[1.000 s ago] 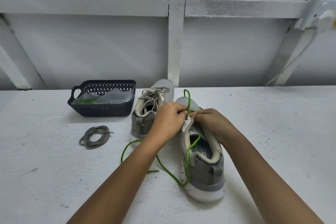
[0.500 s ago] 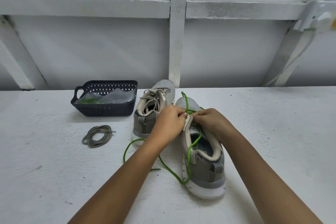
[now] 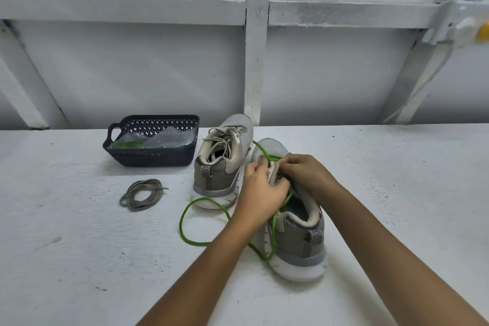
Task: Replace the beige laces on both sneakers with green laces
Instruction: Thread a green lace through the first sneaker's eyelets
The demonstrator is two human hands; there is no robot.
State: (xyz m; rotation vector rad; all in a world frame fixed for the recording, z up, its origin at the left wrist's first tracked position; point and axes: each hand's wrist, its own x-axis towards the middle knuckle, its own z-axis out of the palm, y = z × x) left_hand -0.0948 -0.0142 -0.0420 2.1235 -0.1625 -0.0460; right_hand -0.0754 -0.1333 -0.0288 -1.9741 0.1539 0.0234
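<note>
Two grey sneakers stand on the white table, heels toward me. The near right sneaker (image 3: 296, 241) carries a green lace (image 3: 195, 219), whose loose ends loop over the table to its left and down its side. My left hand (image 3: 262, 188) and my right hand (image 3: 307, 174) meet over this sneaker's tongue, fingers curled and pinching the green lace at the eyelets. The far left sneaker (image 3: 222, 164) still has its beige lace (image 3: 225, 140) threaded and untied. A removed beige lace (image 3: 141, 194) lies coiled on the table to the left.
A dark plastic basket (image 3: 150, 159) at the back left holds a clear bag with more green lace (image 3: 129, 144). A white framed wall rises behind the table, with a vertical post (image 3: 255, 61) just behind the sneakers.
Both hands stay at the near sneaker's tongue; my left hand has shifted slightly toward me along the eyelets. The green loop on the table has changed shape a little.
</note>
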